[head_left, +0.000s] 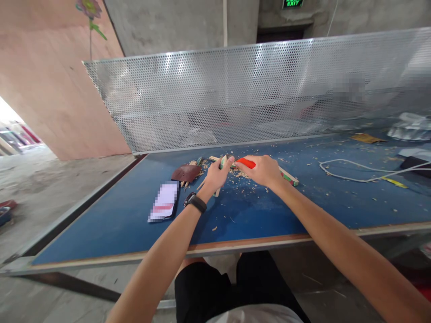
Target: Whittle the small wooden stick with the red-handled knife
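My left hand, with a dark watch on its wrist, is closed around a small pale wood piece with some green on it. My right hand grips an orange-handled knife right beside that piece; its blade is too small to make out. Wood shavings lie scattered beneath both hands. A wooden strip with green and red markings shows past my right hand. Another pale strip lies partly hidden by my left wrist.
A phone and a brown leather-like piece with thin sticks under it lie left on the blue table. A white cable, a yellow strip and brown paper are at right. A perforated metal panel borders the back.
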The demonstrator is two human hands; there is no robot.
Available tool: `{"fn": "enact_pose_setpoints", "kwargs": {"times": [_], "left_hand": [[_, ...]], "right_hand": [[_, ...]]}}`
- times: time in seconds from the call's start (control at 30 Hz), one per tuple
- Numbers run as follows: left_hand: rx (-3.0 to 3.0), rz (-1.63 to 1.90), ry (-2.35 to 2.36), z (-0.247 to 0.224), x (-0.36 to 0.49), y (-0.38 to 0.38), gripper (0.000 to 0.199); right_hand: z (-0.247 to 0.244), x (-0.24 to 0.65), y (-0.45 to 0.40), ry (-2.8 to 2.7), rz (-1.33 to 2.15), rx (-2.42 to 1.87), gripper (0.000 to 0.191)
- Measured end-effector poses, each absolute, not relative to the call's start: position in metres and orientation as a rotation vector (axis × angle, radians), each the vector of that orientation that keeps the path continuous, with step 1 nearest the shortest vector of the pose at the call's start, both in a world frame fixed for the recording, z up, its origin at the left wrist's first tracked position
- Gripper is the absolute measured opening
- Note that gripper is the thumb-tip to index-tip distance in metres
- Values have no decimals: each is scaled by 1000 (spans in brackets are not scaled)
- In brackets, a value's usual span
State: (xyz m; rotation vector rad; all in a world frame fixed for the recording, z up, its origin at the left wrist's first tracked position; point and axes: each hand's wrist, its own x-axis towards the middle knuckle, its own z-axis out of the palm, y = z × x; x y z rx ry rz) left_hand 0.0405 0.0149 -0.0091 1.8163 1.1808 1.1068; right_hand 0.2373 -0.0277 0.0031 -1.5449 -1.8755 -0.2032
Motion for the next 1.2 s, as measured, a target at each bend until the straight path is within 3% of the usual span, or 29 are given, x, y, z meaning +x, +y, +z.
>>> {"fn": "enact_pose_setpoints", "kwargs": {"times": [0.4,0.8,0.97,1.2], "left_hand": [[1791,1003,1053,3,36,6,41],[1827,942,1082,9,33,4,37],[1771,993,1166,-1,39,9,48],[1804,973,1110,-2,36,10,47]], "right_hand": [[4,251,-23,-2051,195,-1422,58],[5,245,-26,-2013,28,-1499,54],[4,243,-24,-1918,-67,-1535,53],[5,249,-25,-1993,98,-1499,57]]}}
